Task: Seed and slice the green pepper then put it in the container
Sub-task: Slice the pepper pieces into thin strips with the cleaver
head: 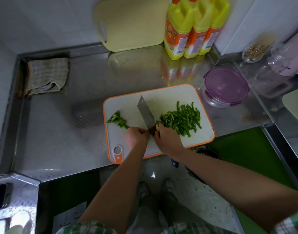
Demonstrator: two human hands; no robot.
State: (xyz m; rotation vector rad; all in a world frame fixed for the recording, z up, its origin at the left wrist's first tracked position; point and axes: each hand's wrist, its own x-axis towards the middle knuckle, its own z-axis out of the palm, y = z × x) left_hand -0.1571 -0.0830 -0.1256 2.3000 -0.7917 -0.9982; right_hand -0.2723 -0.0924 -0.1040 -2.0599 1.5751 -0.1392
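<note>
On the white, orange-rimmed cutting board (170, 93) lies a heap of thin green pepper strips (182, 119) at the right. A few uncut green pepper pieces (118, 119) sit at the board's left edge. My right hand (167, 140) grips the dark handle of a cleaver (146, 113), whose blade points away across the board's middle. My left hand (136, 136) is curled beside that handle, fingers close to the nearest pepper piece; whether it holds anything is hidden. A round container with a purple lid (226, 86) stands closed just right of the board.
The steel counter (63, 132) holds a folded cloth (46, 76) at the back left. A yellow board (131, 22) leans on the wall beside several yellow detergent bottles (193, 27). Glassware (256, 49) and a pink appliance (290, 56) stand at the far right.
</note>
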